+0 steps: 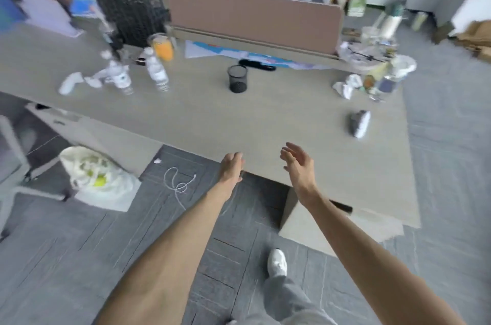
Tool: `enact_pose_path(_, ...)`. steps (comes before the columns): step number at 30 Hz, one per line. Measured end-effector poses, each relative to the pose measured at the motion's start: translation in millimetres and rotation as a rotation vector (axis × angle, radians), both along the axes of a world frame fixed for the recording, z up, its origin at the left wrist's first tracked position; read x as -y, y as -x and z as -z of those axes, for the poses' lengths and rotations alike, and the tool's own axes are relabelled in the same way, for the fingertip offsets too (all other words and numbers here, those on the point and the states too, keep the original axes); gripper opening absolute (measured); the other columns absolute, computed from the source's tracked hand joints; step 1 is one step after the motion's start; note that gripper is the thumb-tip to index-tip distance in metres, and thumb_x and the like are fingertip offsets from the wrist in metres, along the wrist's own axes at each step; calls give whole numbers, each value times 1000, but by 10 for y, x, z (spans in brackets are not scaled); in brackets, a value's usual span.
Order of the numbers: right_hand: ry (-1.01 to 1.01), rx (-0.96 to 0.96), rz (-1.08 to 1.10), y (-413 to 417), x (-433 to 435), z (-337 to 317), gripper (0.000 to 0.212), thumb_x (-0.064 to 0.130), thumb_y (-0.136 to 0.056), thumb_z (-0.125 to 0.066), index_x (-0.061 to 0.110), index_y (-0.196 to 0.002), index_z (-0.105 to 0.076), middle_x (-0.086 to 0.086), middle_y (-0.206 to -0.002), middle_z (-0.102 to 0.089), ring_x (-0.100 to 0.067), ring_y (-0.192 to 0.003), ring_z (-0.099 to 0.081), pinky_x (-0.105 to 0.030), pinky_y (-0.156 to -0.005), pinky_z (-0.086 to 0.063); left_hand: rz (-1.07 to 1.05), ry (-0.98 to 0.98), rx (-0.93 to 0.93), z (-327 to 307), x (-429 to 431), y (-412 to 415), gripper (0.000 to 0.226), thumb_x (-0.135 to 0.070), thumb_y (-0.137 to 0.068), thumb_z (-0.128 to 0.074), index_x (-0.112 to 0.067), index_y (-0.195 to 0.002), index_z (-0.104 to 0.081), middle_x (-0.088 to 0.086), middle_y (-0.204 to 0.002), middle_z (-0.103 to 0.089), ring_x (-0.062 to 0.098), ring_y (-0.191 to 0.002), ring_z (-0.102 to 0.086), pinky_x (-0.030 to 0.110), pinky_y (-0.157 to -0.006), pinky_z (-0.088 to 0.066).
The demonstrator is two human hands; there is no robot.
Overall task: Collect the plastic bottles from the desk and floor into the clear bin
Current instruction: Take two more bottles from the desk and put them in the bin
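Grey floor tiles (79, 239) run under a pale wooden desk (212, 122) that fills the middle of your view, with a brown divider panel (255, 13) standing along its far edge. Your left hand (231, 168) hangs over the near edge of the desk, fingers loosely curled and grasping nothing. Your right hand (297, 165) sits just beside it, over the desk top, palm turned inward with the fingers spread and empty.

Two clear plastic bottles stand toward the far left of the desk: one (121, 77) next to some crumpled white paper (93, 80), the other (157, 72) just to its right. Behind them is a cup of orange drink (162, 47). A black mesh pen cup (237, 78) stands near the desk's centre. At the far right end there is a blurred cluster of clear containers and wrappers (377, 77); you cannot tell which are bottles. A grey and white object (360, 124) lies alone, nearer to you on the right.

On the floor to the left are a white plastic bag (98, 178) and a looped white cable (178, 184). Your white shoe (277, 262) shows below.
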State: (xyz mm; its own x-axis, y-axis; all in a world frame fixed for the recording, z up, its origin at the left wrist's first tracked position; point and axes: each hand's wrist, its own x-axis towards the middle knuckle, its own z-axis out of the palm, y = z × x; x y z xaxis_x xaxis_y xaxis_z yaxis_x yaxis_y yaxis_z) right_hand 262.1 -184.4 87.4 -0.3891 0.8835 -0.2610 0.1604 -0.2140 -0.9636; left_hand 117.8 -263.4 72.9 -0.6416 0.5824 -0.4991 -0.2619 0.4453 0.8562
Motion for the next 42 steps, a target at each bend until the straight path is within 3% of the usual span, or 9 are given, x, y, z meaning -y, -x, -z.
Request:
enact_pose_path(3, 27, -20, -108, 495, -298, 81, 48, 35, -80, -59, 20, -125, -61, -4, -119, -68, -19, -111, -64, -44, -102, -49, -141, 1, -21, -34, -97, 376, 17, -26, -98, -42, -20, -86, -53, 5, -101, -57, 20, -94, -53, 44, -93, -48)
enact_pose_path(7, 46, -20, -265, 1111, -586, 183, 38, 31, -85, -61, 22, -122, -61, -2, -117, -68, -20, -110, -65, -44, -101, -49, -292, 7, -51, -118, -123, 830, 31, -29, -98, -41, -11, -119, -54, 5, -113, -59, 20, -105, -55, 38, -87, -47)
enact_pose_path(10, 58, -5, -358, 1551, -682, 228, 29, 19, -92, -61, 21, -121, -61, -5, -117, -69, -21, -110, -65, -41, -99, -49, -388, 15, -47, -146, -72, 1123, 32, -29, -99, -40, -10, -121, -52, 8, -118, -58, 22, -108, -55, 35, -82, -45)
enact_pose_path(15, 39, 28, -529, 2239, -599, 281, 39, 7, -90, -65, 9, -128, -58, -11, -123, -65, -18, -98, -62, -27, -79, -48, -537, -6, -17, -153, 86, 1627, 33, -27, -100, -42, -6, -123, -51, 10, -119, -57, 22, -106, -53, 42, -92, -44)
enact_pose_path(19, 6, 70, -581, 2832, -486, 346, 46, 7, -88, -68, 7, -132, -54, -14, -129, -61, -18, -97, -60, -25, -73, -46, -587, -32, 2, -119, 266, 2113, 41, -32, -101, -41, -3, -129, -49, 8, -119, -56, 20, -103, -50, 41, -93, -43)
enact_pose_path(23, -30, 90, -517, 3384, -420, 360, 55, 11, -86, -72, 7, -136, -50, -14, -134, -56, -25, -109, -60, -28, -86, -44, -584, -31, -1, -26, 373, 2761, 44, -36, -99, -43, -4, -129, -50, 12, -133, -56, 23, -112, -54, 43, -93, -45)
enact_pose_path(30, -52, 186, -417, 4257, -433, 389, 71, 22, -78, -81, 15, -140, -45, -10, -136, -54, -23, -117, -56, -29, -89, -45, -556, -56, -27, -59, 508, 3772, 42, -40, -96, -46, -11, -126, -51, 8, -127, -58, 23, -110, -54, 42, -96, -47)
enact_pose_path(35, -66, 256, -372, 4727, -583, 433, 78, 28, -77, -81, 18, -143, -40, -6, -136, -50, -20, -118, -52, -29, -93, -43, -523, -15, -38, -13, 413, 4345, 46, -43, -94, -46, -12, -127, -49, 12, -131, -54, 28, -118, -54, 37, -81, -47)
enact_pose_path(42, -58, 267, -343, 5566, -953, 579, 96, 41, -71, -83, 20, -148, -31, -4, -143, -44, -19, -129, -46, -39, -108, -40, -552, 57, -10, 112, 131, 4936, 42, -43, -93, -46, -14, -123, -51, 10, -126, -57, 28, -116, -55, 37, -82, -48)
